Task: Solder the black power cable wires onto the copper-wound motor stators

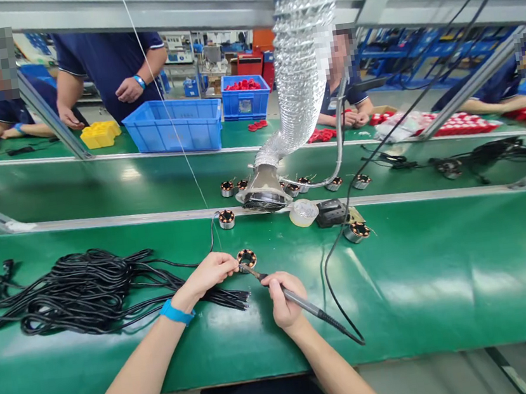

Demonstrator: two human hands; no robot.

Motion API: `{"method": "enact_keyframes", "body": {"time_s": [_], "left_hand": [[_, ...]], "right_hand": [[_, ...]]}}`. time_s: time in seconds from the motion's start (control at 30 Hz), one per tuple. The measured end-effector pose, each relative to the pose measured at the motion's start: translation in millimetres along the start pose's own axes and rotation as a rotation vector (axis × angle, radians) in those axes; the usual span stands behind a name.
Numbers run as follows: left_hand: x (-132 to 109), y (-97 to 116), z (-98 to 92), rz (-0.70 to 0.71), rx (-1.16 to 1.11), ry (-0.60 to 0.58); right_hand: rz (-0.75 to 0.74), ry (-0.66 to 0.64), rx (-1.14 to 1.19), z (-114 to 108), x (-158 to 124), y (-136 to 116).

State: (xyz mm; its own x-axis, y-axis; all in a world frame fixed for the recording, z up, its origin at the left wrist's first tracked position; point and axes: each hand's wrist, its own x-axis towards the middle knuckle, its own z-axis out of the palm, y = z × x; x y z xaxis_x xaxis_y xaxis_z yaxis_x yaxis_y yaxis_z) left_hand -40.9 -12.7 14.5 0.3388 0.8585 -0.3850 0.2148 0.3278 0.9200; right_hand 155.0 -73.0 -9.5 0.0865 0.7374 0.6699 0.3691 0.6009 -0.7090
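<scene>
My right hand [285,298] grips a soldering iron [307,304] like a pen. Its tip meets a small motor stator [247,258] with copper windings, lying on the green bench. My left hand [213,271], with a blue band on the wrist, is pinched at the stator's left side. A thin solder wire [171,112] hangs from above and runs down to those fingers. What exactly sits between the fingertips is partly hidden. Just behind, another stator [227,219] has a black cable reaching it. Cut cable ends [234,297] lie below my left hand.
Black cables [87,289] are heaped at the left. A fume hood [265,187] hangs from a foil duct [300,52] behind the stator. A tape roll [303,212], a black block [332,213] and another stator [357,231] stand right. The iron's cord [328,272] loops beside my right arm. Co-workers sit opposite.
</scene>
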Motion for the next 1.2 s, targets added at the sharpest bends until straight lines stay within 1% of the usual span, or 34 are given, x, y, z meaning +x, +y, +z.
{"method": "enact_keyframes", "body": {"time_s": [0.17,0.33,0.47,0.6,0.8,1.2], "left_hand": [[0.3,-0.6,0.5,0.0,0.003,0.011],[2.0,-5.3,-0.6,0.025,0.015,0.016],[1.8,-4.7,-0.3,0.025,0.013,0.02],[0.7,-2.2,0.2,0.023,0.007,0.025],[-0.6,-2.0,-0.2,0.02,0.008,0.033],[-1.1,-0.4,0.3,0.013,0.004,0.048]], "right_hand": [[0.028,-0.003,-0.005,0.1,-1.4,1.5],[0.14,0.008,0.037,1.0,-6.0,8.3],[0.194,0.036,0.01,-0.3,-8.5,10.7],[0.211,0.046,-0.009,-1.4,-8.5,10.9],[0.216,0.094,0.017,-0.4,-8.1,11.8],[0.262,0.083,-0.028,-2.6,-6.2,9.6]]}}
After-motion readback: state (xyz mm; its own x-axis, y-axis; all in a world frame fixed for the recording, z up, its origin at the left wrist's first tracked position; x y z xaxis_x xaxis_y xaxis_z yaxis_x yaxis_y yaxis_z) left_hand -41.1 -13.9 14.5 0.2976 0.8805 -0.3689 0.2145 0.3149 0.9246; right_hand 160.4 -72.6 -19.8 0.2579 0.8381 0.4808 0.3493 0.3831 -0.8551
